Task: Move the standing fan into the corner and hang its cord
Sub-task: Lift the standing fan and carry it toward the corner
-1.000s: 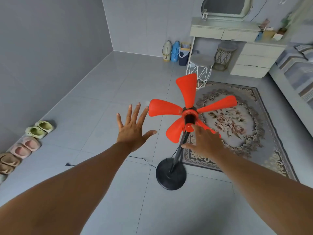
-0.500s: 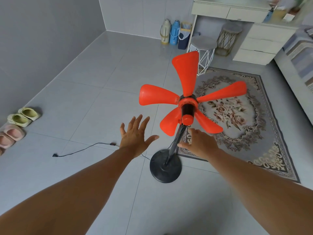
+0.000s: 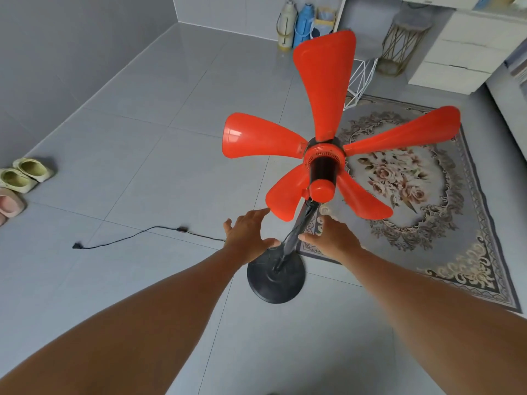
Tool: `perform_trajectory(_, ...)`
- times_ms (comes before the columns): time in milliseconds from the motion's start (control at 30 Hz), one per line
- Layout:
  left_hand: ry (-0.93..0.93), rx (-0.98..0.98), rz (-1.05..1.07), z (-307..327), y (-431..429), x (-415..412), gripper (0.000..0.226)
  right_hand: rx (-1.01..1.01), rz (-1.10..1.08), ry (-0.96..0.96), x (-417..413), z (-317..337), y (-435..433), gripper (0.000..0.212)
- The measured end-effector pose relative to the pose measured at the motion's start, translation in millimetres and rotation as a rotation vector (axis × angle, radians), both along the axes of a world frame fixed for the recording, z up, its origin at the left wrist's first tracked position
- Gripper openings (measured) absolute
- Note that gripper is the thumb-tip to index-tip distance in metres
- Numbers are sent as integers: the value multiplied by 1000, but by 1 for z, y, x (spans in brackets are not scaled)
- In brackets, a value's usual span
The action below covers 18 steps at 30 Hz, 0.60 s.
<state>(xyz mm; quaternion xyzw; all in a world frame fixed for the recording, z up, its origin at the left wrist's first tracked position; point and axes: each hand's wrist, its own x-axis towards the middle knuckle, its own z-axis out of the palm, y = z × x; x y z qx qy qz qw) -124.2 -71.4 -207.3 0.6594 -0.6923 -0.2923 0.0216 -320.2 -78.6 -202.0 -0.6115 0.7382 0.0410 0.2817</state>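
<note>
As we close in on the fan (image 3: 323, 169), our two hands have dropped from up near the blades to the dark pole (image 3: 296, 235) beneath the motor, and they now sit on either side of it. Our left hand (image 3: 247, 233) is spread wide, fingers (image 3: 261, 213) loose and holding nothing, its thumb just short of the pole. Our right hand (image 3: 332, 238) is also unclenched, its thumb at the pole's other side; whether it already touches we cannot tell. Half a second ago both hands were farther from the pole and the left one hung higher, so we judge the grip is about to be taken but is not yet made.

The fan stands upright on its round black base (image 3: 276, 280), which rests on the tiled floor (image 3: 142, 155) just off the near-left corner of the rug (image 3: 445, 223). It has not been shifted from there. From the base the cord (image 3: 137, 233) trails left across the floor, its plug (image 3: 75, 246) lying loose, well apart from the base. Beyond the fan, far across the floor, lies the bare corner (image 3: 178, 21) of the room. Slippers (image 3: 31, 169) line the left wall, far from the base.

Both parts of the job remain: carrying first, then the cord.
</note>
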Motion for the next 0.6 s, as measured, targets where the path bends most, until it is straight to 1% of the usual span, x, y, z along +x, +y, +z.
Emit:
perform_trajectory(100,47,44,51,-17,-5,-10,73,-31,-27,-33,3,-17,-6,88)
perform_trajectory(267,117,80,133,-46,-12,-22,63,-67,-122,-165,7,-37,-19,84)
perform_trajectory(367,157,95,187,-60,-15,-28,60,-93,-142,-217,9,-47,-26,80)
perform_trajectory(467,206,112,231,-72,-17,-33,58,-113,-171,-262,10,-55,-33,74)
perform_trajectory(600,251,123,278,-84,-18,-39,54,-140,-204,-304,10,-65,-39,59)
